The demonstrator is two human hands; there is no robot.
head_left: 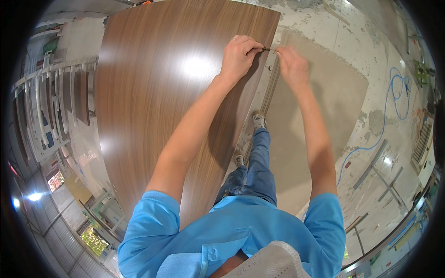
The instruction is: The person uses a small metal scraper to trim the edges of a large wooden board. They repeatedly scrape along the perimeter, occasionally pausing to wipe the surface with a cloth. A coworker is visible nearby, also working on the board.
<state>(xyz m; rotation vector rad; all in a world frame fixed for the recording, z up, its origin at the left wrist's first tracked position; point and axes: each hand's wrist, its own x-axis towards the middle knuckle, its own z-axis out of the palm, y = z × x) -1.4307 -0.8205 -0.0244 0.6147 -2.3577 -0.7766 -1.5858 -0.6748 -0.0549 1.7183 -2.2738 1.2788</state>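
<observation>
A large brown wood-grain panel (157,92) fills the left and middle of the view, with its straight right edge beside my legs. My left hand (239,54) is over the panel near its far right corner, fingers pinched on a short, thin dark piece (266,48). Just past the panel's edge, my right hand (294,65) is also closed in a pinch, at the other end of that piece. What the thin piece is cannot be made out, and its ends are hidden in my fingers.
To the right, a large beige board (324,88) lies low by my feet. A blue hose (384,125) curls over the worn floor, near several metal bars (371,165). At the left stands a white rack (39,104) holding upright panels.
</observation>
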